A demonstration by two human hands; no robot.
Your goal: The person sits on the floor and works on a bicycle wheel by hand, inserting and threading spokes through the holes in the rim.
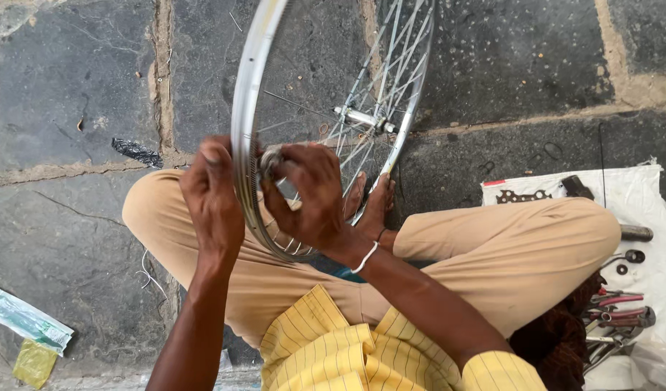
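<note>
A silver bicycle wheel rim (247,87) with thin spokes stands upright between my knees, its hub (362,118) on the far side. My left hand (211,195) grips the rim's outer edge, thumb up along it. My right hand (307,194) is closed around a small metal piece (269,161) pressed to the inside of the rim, among the spokes. I sit cross-legged in tan trousers (507,253) and a yellow striped shirt, bare feet under the wheel.
The ground is dark stone slabs (65,94). A white cloth (641,195) at right carries pliers with red handles (615,308), a flat metal spanner (521,195) and small parts. A plastic wrapper (25,318) and a yellow scrap (34,362) lie lower left.
</note>
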